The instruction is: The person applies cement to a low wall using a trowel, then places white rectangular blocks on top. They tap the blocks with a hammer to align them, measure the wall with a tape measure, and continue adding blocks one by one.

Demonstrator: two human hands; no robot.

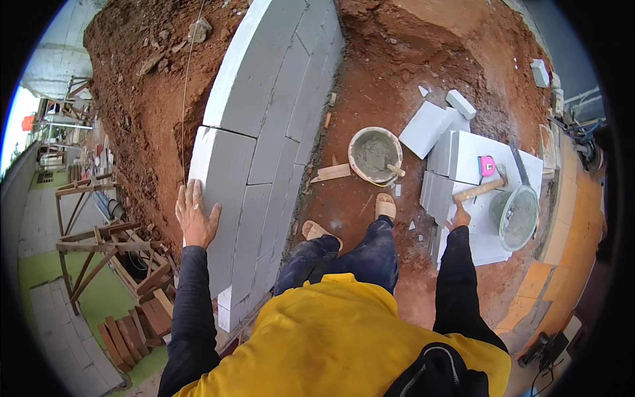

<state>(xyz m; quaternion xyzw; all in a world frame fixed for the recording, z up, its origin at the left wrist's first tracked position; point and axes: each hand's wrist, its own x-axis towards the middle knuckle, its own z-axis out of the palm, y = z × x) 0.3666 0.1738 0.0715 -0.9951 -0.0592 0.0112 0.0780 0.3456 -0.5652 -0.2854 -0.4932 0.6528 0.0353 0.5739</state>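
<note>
My left hand (pixel 196 215) lies with fingers spread on the white top edge of a block wall (pixel 254 159). Over at the right, my right hand (pixel 459 217) is closed on the handle end of a wooden-handled hammer (pixel 479 190). The hammer's dark head rests on a stack of white blocks (pixel 467 153), close to a pink tape measure (pixel 487 165). A long dark strip (pixel 518 164) lies on the same stack, its kind unclear. Beside the hammer stands a grey-green bucket (pixel 518 218), tilted in view.
A round bucket of grey mortar (pixel 372 149) with a wooden-handled tool (pixel 395 171) stands ahead of my feet. Next to it lies a short board (pixel 331 173). Loose white blocks (pixel 425 129) sit beyond. A string (pixel 188 79) runs along the wall; wooden trestles (pixel 99 248) stand left.
</note>
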